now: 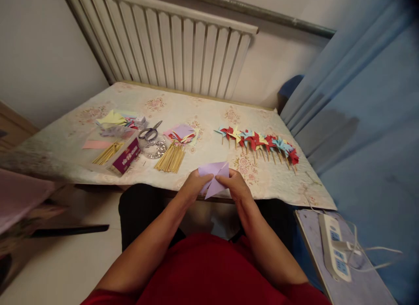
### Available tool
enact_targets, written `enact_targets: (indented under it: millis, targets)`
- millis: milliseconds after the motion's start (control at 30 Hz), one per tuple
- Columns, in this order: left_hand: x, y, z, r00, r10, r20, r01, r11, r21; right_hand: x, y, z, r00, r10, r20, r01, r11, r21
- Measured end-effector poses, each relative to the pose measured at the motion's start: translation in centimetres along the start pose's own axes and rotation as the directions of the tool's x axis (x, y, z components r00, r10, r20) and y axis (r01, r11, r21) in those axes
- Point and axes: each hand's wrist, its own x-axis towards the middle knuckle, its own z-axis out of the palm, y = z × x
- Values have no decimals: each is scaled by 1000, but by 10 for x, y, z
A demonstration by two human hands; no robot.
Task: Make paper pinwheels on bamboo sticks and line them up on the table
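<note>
A purple paper square (216, 169), cut in from its corners, is held between both hands just over the table's front edge. My left hand (195, 182) pinches its left side, with the thumb near the centre. On the opposite side my right hand (236, 182) grips the paper, its thumb also close to the middle. The fingers behind the sheet are hidden. Left of the hands lies a bundle of thin wooden sticks (170, 158), and above it a stack of cut coloured paper (181, 133). Finished paper pinwheels (253, 142) on sticks lie in a row to the right.
Scissors (151, 131) lie by a round clear dish (154, 148) of small shiny pieces. A purple box (127, 156) holds more sticks, with yellow paper (111, 119) behind. A power strip (334, 248) with cords sits at lower right, beside a blue curtain (356, 121).
</note>
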Motion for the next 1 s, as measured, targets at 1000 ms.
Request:
enact_targets:
  millis: [1000]
  targets:
    - [-20, 1, -38, 918, 298, 263, -386, 827, 409, -1, -9, 5, 989, 81, -121, -54, 977, 206]
